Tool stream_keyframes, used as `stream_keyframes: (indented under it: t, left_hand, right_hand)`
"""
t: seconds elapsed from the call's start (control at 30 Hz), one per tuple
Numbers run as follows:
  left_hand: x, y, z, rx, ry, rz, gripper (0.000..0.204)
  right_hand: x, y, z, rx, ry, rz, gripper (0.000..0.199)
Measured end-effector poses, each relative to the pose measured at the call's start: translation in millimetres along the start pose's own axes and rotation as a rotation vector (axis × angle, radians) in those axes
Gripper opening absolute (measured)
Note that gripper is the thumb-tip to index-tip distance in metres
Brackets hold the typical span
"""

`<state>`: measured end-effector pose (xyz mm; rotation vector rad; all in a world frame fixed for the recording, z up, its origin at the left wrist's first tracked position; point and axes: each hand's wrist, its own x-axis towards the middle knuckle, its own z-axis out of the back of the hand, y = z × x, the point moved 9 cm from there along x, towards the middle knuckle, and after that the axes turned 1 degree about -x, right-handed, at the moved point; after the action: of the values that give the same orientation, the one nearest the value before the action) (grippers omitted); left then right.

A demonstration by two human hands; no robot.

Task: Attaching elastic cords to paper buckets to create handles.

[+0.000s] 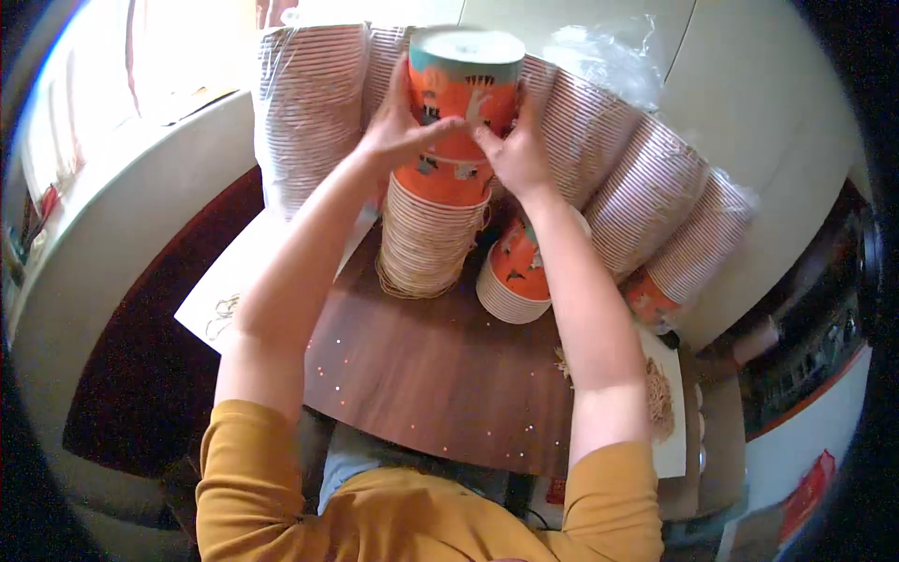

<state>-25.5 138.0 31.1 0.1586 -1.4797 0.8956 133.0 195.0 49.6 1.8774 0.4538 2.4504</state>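
Partly hidden cup stack (433, 245), both hands (403, 126) gripping

Your hands, left (398, 126) and right (515, 150), clasp an orange cup (461, 108) with a teal band at its rim, topmost on a stack (426, 239) on the table (440, 375). Behind it, long sleeves of nested cups in clear plastic wrap (309, 112) lean in a fan across the back, the wrap bunched loose at the top right (609, 56). A shorter orange stack (515, 276) lies just right of yours. A red package (805, 496) sits low at the right edge, too blurred to tell more.
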Motion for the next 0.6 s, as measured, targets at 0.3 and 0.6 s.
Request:
stream_keyframes:
  t: [0.3,0.6]
  left_hand:
    - [-81,62,-10,0.156,-0.003,0.151,0.108]
    - [-180,-3,-95,0.272,0.201,0.117,0.080]
  right_hand:
    - [-95,-48,-1,-0.376,0.595,-0.625,0.051]
    - [-136,-43,102,-0.843,0.433,-0.305,0.031]
